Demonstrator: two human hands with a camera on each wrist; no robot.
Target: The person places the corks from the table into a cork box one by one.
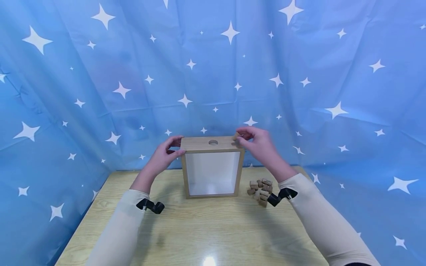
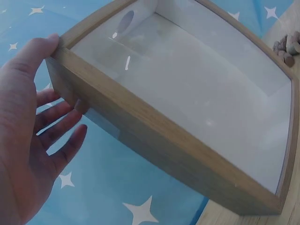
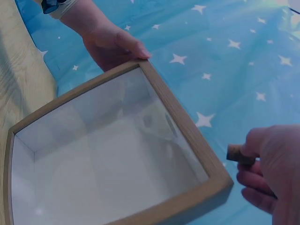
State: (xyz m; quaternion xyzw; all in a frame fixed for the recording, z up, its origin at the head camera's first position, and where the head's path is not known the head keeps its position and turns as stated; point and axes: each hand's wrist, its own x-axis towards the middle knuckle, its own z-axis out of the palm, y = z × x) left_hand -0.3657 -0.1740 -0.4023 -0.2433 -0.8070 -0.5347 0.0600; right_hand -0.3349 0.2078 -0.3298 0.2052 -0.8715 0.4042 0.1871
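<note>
A wooden shadow box point(image 1: 213, 173) with a clear front and white inside stands upright on the table. Its top edge has a round hole point(image 1: 213, 142). My left hand point(image 1: 166, 152) grips the box's upper left corner, thumb on the front frame and fingers behind. In the right wrist view, my right hand point(image 3: 276, 168) pinches a cork point(image 3: 240, 154) between thumb and fingers. From the head view, that hand is over the top right corner of the box, right of the hole, with the cork close above the top edge.
A small pile of corks point(image 1: 261, 191) lies on the wooden table point(image 1: 213, 221), to the right of the box. Behind the table hangs a blue curtain point(image 1: 213, 74) with white stars. Each sleeve carries a black wrist mount.
</note>
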